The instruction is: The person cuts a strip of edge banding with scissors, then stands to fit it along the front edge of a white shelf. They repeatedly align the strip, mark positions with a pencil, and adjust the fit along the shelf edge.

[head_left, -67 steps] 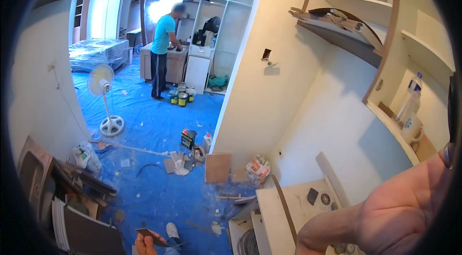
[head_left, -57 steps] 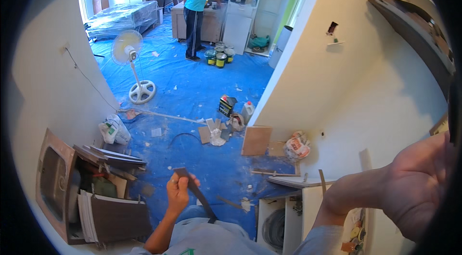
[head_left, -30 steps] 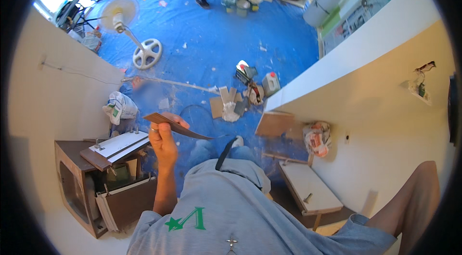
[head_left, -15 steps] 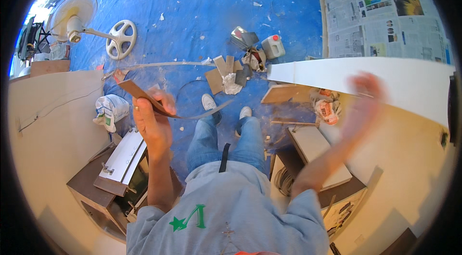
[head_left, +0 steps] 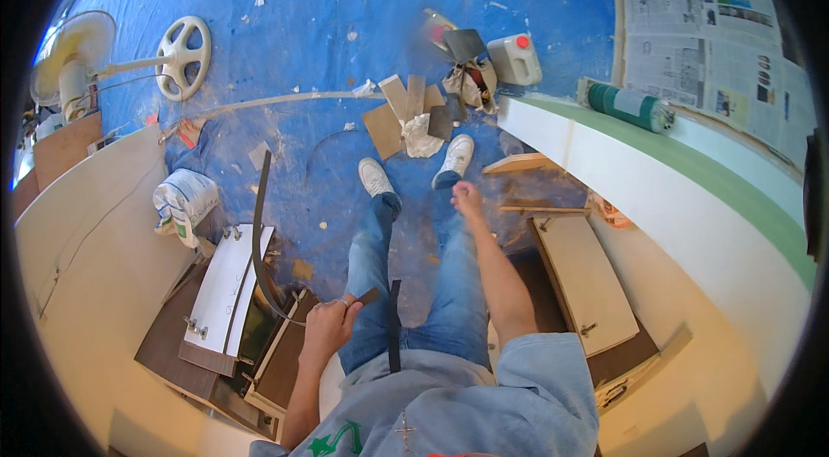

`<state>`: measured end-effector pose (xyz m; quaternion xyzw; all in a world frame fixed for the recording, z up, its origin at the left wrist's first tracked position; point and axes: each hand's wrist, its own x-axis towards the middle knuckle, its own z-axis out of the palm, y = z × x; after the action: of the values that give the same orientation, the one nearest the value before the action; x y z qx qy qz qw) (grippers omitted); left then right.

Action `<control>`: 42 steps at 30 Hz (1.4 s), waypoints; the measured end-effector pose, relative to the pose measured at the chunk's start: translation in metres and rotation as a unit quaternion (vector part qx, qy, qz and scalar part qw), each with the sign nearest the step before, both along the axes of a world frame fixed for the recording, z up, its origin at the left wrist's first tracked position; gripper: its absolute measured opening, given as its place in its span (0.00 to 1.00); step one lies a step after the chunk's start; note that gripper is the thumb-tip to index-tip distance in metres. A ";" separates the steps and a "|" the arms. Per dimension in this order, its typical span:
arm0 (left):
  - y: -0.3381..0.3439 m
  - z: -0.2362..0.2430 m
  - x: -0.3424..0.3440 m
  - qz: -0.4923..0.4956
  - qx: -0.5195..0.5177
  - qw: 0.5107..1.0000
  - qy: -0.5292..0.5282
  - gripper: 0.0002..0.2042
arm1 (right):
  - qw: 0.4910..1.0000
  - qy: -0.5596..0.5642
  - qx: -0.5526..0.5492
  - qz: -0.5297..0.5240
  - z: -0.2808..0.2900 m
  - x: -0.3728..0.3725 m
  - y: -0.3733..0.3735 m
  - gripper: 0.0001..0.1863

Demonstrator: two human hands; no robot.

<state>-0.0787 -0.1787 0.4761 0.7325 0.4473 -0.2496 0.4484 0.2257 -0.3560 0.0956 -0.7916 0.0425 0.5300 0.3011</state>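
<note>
My left hand [head_left: 331, 325] is low by my left thigh, its fingers wrapped round a thin dark brown edging strip [head_left: 257, 224]. A short end of the strip sticks out past my thumb. The longer part bends away and upward on the left, in front of a cabinet piece with a white panel [head_left: 226, 284]. My right hand [head_left: 466, 200] hangs over my right shin with its fingers curled together. Whether anything small is inside them is hidden.
A blue sheet [head_left: 311, 8] covers the floor. Board offcuts [head_left: 382, 131] lie ahead of my shoes, near a white canister [head_left: 515, 60]. A fan base [head_left: 184, 58] stands far left. A long white ledge [head_left: 656, 185] runs along the right, with a green roll [head_left: 626, 105] behind it.
My left hand has come down toward my thigh with the strip, which now points up and away. My right hand has moved left and nearer, from beside the white ledge to over my leg.
</note>
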 end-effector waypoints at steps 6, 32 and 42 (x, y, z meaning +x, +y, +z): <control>-0.049 -0.143 -0.007 0.059 0.053 0.995 0.065 0.11 | 0.967 -0.191 0.093 0.138 -0.126 0.117 0.082 0.24; -0.067 -0.249 0.065 0.090 0.150 0.983 0.063 0.05 | 0.897 -0.248 0.083 0.357 -0.281 0.172 0.134 0.20; -0.063 -0.252 0.066 0.079 0.142 0.984 0.072 0.06 | 0.891 -0.342 -0.061 0.292 -0.332 0.254 0.146 0.17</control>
<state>-0.0122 -0.2415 0.2240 0.7311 0.5659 -0.1990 0.3249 0.4797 -0.2103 -0.2367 -0.9173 -0.2637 0.2874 0.0797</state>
